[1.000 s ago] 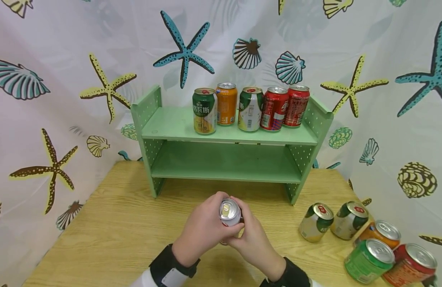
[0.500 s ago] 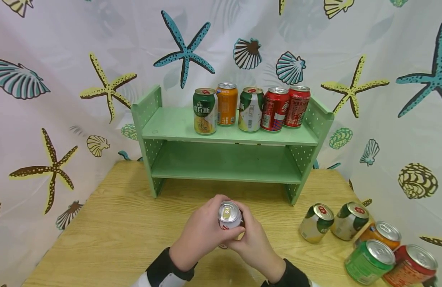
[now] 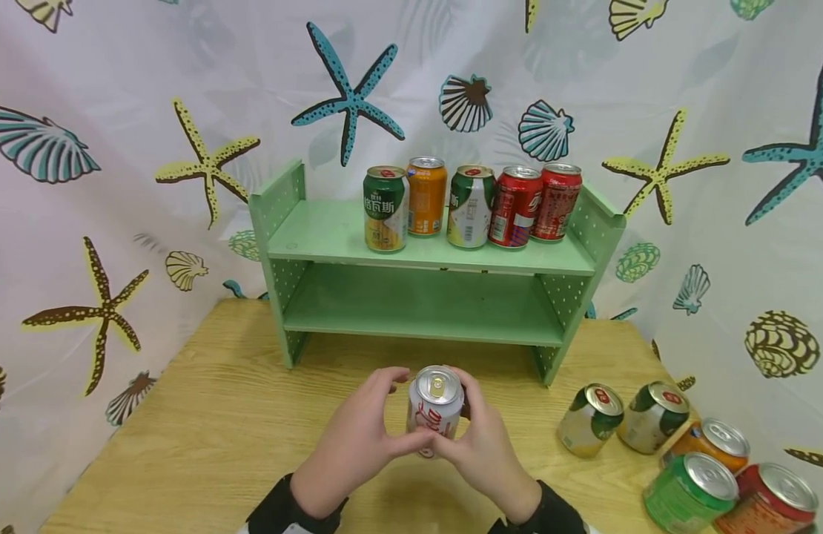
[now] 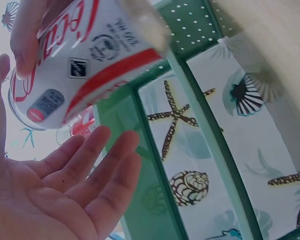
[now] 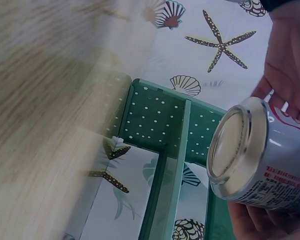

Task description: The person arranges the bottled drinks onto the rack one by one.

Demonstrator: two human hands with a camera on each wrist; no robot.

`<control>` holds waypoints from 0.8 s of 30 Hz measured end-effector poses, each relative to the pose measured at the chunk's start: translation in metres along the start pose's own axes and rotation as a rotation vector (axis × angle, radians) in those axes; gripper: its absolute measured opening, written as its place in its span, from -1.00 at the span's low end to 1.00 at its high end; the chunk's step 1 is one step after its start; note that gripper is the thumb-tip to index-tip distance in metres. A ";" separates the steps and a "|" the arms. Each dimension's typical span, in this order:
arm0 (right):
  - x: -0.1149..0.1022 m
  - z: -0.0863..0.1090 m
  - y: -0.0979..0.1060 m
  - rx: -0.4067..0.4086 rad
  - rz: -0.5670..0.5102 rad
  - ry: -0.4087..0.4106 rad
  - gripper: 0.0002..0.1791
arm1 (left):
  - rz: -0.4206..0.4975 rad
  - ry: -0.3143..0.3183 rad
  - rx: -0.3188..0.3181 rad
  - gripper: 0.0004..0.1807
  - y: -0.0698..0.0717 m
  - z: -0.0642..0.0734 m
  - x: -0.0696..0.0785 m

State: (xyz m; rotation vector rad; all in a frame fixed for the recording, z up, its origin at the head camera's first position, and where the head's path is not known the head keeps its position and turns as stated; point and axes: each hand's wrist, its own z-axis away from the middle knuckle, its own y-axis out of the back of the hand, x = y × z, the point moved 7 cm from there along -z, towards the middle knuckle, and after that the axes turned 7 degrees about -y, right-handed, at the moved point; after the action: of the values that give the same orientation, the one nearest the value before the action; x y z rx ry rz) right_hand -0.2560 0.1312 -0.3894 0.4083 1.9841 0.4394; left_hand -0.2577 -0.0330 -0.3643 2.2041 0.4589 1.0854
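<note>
A silvery-white cola can [image 3: 433, 409] with red script stands between my two hands, its pull-tab top facing up in the head view. My right hand [image 3: 483, 449] grips it from the right, thumb across its front. On the left, my left hand [image 3: 354, 437] is opened away from the can; its thumb reaches the can's lower front, near the other thumb. In the left wrist view, the left fingers [image 4: 115, 185] are spread apart from the can [image 4: 102, 60]. The right wrist view shows the bare base of the can [image 5: 235, 145], with right-hand fingers [image 5: 260, 222] beside it.
Behind the hands stands a green two-tier shelf [image 3: 421, 300]. Its upper tier bears green-and-white cans [image 3: 385, 211], an orange can [image 3: 426, 196] and red cans [image 3: 516, 211]. On the wooden table [image 3: 218, 437], at right, several cans [image 3: 590, 423] cluster, including a green can [image 3: 688, 493].
My left hand has loosened from the can and drawn left, its fingers spreading. The can's front lettering has come into view. My right hand still holds the can.
</note>
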 end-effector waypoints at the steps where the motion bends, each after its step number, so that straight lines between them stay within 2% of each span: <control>1: 0.000 0.000 0.001 0.004 -0.003 -0.001 -0.09 | -0.004 0.006 0.004 -0.11 0.001 0.002 -0.002; 13: -0.003 -0.007 0.014 0.042 -0.017 0.049 -0.12 | -0.093 0.148 0.022 -0.22 0.016 0.032 -0.030; 19: -0.012 -0.014 0.020 0.059 0.007 0.079 -0.11 | -0.105 0.235 0.016 -0.26 0.024 0.045 -0.040; 24: -0.023 -0.023 0.024 0.062 0.008 0.101 -0.11 | -0.119 0.276 0.035 -0.29 0.032 0.055 -0.050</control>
State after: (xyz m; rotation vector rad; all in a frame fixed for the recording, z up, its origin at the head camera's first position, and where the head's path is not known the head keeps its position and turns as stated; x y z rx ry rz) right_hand -0.2649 0.1386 -0.3506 0.4408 2.0987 0.4115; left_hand -0.2429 -0.1053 -0.3977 2.0352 0.7243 1.3301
